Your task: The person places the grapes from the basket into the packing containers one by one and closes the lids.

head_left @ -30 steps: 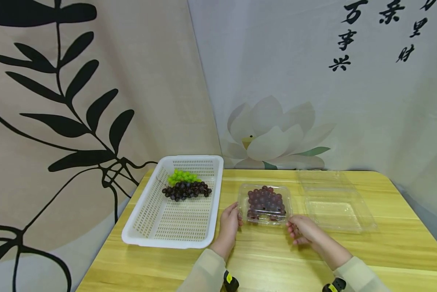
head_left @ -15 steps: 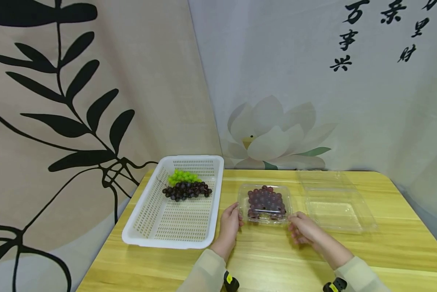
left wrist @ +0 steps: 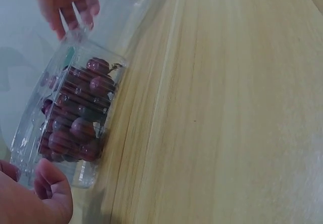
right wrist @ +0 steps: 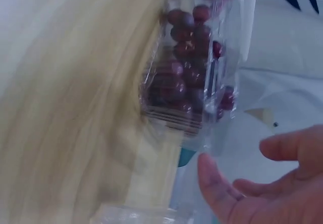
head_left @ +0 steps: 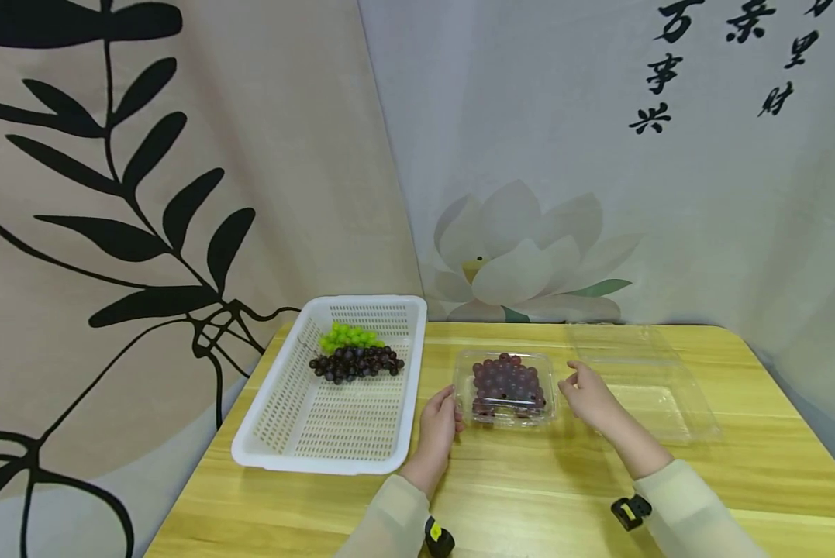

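Observation:
A clear plastic clamshell box (head_left: pixel 464 418) holding dark red grapes (head_left: pixel 504 381) stands closed on the table in the head view. At its left end, my left hand (head_left: pixel 436 426) grips the rim, thumb up and fingers bent at the edge. The left wrist view shows that hand (left wrist: pixel 38 196) at the near end of the box. Just off the box's right end is my right hand (head_left: pixel 594 395), holding nothing. In the right wrist view, the right hand (right wrist: pixel 277 178) has its thumb and index finger apart and the other fingers partly bent.
Left of the box, a white slotted basket (head_left: pixel 326 430) holds green grapes (head_left: pixel 350 336) and black grapes (head_left: pixel 357 364). An opened clear clamshell box (head_left: pixel 640 399) lies to the right, partly behind my right forearm. A printed curtain (head_left: pixel 305 155) hangs behind the wooden table (head_left: pixel 508 496).
My right hand has come off the box's front right corner and moved up and slightly right. The left hand stays at the left rim, and the box keeps its place.

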The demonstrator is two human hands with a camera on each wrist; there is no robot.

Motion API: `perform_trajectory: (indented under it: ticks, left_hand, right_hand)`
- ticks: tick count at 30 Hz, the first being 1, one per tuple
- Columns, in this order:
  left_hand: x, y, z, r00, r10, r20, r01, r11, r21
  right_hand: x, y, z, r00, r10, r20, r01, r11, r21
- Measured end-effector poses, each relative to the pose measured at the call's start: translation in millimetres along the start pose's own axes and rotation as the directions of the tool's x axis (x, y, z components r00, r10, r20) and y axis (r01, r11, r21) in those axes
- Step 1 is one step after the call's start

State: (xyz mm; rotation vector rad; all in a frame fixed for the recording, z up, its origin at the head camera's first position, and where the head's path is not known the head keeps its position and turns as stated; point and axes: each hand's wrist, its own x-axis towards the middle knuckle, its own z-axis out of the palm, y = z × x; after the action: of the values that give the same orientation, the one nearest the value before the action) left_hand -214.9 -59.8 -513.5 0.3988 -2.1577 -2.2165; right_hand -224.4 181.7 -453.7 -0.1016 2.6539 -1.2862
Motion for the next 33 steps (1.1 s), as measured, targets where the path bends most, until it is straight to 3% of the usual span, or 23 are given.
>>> perform_trajectory:
  ticks: [10, 17, 22, 27, 33]
  left_hand:
    - [1.4, -5.0, 0.8, 1.0, -0.01, 0.007, 0.009, 1.0, 0.01]
    - [-0.6, -5.0, 0.5, 1.0, 0.005, 0.006, -0.005, 1.0, 0.029]
    - [-0.7, -6.1, 0.6, 1.0, 0.019, 0.012, -0.02, 1.0, 0.018]
    - [-1.8, -4.9, 0.4, 1.0, -0.011, 0.01, 0.011, 1.0, 0.002]
    - [-4.7, -4.0, -0.8, 1.0, -0.023, -0.004, 0.024, 0.999, 0.042]
  right_hand:
    - [32.5, 12.6, 3.2, 0.994, 0.107, 0.031, -0.11, 0.989, 0.103]
    - [36.9, 10.0, 8.7, 0.986, 0.154, 0.066, -0.163, 0.974, 0.155]
    - [38.6, 10.7, 13.7, 0.984, 0.172, 0.043, -0.177, 0.963, 0.202]
    - [40.9, 13.2, 17.2, 0.984, 0.179, 0.023, -0.178, 0.941, 0.287]
    - [41.8, 11.9, 19.7, 0.983, 0.181, -0.023, -0.171, 0.955, 0.244]
